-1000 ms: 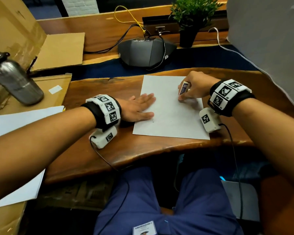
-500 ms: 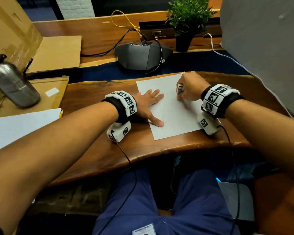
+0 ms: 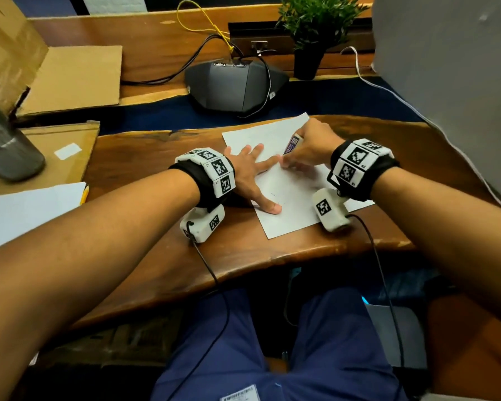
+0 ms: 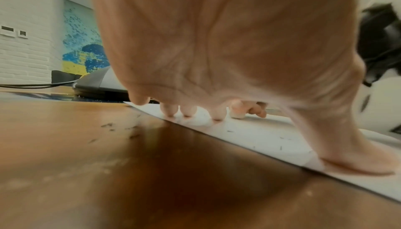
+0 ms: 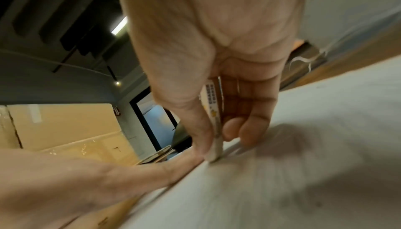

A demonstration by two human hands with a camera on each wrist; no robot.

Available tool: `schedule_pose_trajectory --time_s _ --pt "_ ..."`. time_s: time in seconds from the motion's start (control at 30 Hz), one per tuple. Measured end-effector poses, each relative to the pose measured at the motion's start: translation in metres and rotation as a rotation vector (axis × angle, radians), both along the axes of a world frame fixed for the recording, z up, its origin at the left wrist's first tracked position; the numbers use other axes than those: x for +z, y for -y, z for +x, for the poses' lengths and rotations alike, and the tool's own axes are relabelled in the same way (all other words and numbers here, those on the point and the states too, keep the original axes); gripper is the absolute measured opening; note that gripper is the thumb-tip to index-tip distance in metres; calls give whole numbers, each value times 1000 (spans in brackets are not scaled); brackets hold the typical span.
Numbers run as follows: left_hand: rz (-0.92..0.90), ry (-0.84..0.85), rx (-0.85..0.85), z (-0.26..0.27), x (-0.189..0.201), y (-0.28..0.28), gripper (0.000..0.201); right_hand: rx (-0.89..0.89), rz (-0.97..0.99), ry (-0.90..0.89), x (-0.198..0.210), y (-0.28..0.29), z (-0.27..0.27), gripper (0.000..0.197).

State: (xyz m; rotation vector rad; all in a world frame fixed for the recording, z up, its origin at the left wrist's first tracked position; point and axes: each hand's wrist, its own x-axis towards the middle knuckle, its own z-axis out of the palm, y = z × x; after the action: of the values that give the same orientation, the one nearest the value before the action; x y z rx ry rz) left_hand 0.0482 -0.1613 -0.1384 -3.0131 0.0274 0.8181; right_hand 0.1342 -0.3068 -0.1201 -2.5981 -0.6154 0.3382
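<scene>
Left hand (image 3: 245, 175) — fingers straight and spread, pressing the paper (image 3: 292, 217) flat on the desk (image 3: 145, 169). Paper — askew, mid-desk, under both hands; faint marks toward its near edge. Eraser (image 3: 291, 143) — tip down on the paper, just beside my left forefinger (image 3: 268, 164). Right hand (image 3: 311, 149) — thumb and fingers pinched round the eraser. Risk: should the left hand ease, rubbing may drag and crease the paper; a hard stroke may tear it, or bump the forefinger.

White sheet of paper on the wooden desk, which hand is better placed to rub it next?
Right. The right hand pinches the small white eraser, tip on the white paper sheet; the left hand lies flat, pinning it.
</scene>
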Motion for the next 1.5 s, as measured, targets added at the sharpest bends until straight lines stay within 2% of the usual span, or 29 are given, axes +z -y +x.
schedule_pose_trajectory --time_s 0.13,0.17,0.27,0.4,0.43,0.5,0.57,0.7,0.8,0.87,0.93,1.0,1.13,1.27,1.33,1.4,1.5 --pt "-12 8 -1 -1 -1 -2 130 142 -68 -24 -5 -7 -20 39" --pt "-13 15 -3 -1 -2 -2 129 136 -83 -35 -2 -7 -17 40" --pt "-11 23 6 -2 -4 0 127 -52 -44 -28 6 -2 2 52" --pt "-49 20 9 -2 -5 -4 132 105 -68 -42 -3 -8 -19 38" --pt "-54 18 8 -1 -5 -5 132 105 -57 -60 -3 -8 -19 39" --pt "-64 13 14 -1 -7 -4 132 -13 -40 -71 2 -4 -8 47" --pt "-64 19 21 -1 -8 -4 132 -83 8 -22 3 -1 -1 53" --pt "-61 8 19 -2 -8 -4 134 102 -24 -23 -8 0 -20 39" --pt "-54 5 69 -6 -5 2 136 8 -54 53 -1 12 -10 46" --pt "-25 0 110 -10 -3 6 137 -35 -32 109 2 22 -4 43" --pt "40 12 138 -16 -1 7 136 27 -81 119 2 28 -8 39" --pt "113 35 146 -23 2 10 132 84 -128 118 1 28 -15 37" --pt "188 102 120 -29 14 15 114 65 -34 124 2 29 -10 29" --pt "232 173 62 -30 29 15 70 134 82 76 3 23 -13 19" --pt "238 220 53 -28 32 14 67 171 101 54 3 18 -15 20" --pt "155 243 7 -21 27 8 74 219 45 93 1 14 -13 20" --pt "-125 112 -33 -15 18 -3 101 289 -57 186 -2 13 -12 15"
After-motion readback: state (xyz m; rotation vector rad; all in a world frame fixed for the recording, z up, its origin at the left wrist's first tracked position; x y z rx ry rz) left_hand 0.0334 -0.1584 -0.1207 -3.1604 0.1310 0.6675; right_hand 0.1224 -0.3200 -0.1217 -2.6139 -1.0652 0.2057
